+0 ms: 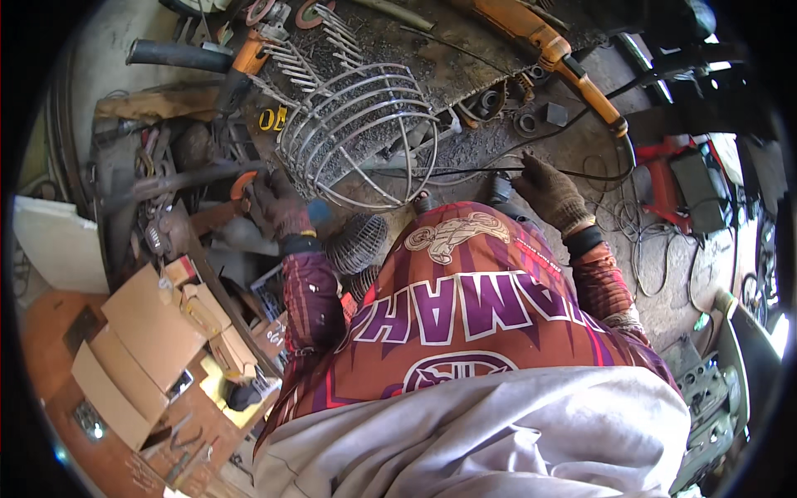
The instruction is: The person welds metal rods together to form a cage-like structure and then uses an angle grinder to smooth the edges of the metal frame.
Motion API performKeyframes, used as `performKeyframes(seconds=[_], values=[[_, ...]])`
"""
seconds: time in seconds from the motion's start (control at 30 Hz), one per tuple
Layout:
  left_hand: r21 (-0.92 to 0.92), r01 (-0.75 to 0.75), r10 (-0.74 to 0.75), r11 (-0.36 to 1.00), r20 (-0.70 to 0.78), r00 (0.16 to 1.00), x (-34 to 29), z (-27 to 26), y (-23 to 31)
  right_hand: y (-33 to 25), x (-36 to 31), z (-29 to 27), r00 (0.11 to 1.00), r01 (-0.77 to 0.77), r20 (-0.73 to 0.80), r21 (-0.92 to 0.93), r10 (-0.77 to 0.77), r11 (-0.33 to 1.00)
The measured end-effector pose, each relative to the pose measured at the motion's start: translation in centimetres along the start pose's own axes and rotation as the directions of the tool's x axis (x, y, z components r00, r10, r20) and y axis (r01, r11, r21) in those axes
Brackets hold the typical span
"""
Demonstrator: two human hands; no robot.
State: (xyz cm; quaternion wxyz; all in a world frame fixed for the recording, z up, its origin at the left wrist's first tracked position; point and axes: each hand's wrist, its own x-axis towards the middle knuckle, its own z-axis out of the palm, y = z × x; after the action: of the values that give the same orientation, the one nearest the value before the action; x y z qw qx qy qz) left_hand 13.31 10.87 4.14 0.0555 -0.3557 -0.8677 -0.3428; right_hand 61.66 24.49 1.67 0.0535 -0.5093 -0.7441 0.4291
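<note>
A round cage of bent steel rods (365, 137) lies at the edge of a dusty metal worktable (465, 62). My left hand (281, 203), in a dark, dirty work glove, is low beside the cage's left side. An orange curved piece (243, 184) shows next to its fingers; whether the hand grips anything is hidden. To the right of the cage my right hand (552, 195), in a brownish knit glove, is open, with its fingers apart and nothing in them. A black cable (573, 175) runs just beyond its fingers.
A large orange power tool (531, 37) lies at the back right. An orange angle grinder (246, 62), loose short rods (299, 58) and a yellow tape measure (272, 119) are at the back left. Cardboard (149, 332) is at left; cables (643, 241) trail across the floor at right.
</note>
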Motion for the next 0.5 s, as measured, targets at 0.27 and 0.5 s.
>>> performKeyframes(seconds=[0.27, 0.5], values=[[0.271, 0.064, -0.105, 0.96, 0.14, 0.985, 1.0, 0.4, -2.6, 2.4, 3.6, -0.8, 0.962, 0.036, 0.247, 0.296, -0.113, 0.955], [0.268, 0.111, -0.153, 0.957, 0.145, 0.977, 0.7, 1.0, -2.5, 4.0, 4.8, 0.5, 0.94, 0.034, 0.272, 0.526, -0.206, 0.85]])
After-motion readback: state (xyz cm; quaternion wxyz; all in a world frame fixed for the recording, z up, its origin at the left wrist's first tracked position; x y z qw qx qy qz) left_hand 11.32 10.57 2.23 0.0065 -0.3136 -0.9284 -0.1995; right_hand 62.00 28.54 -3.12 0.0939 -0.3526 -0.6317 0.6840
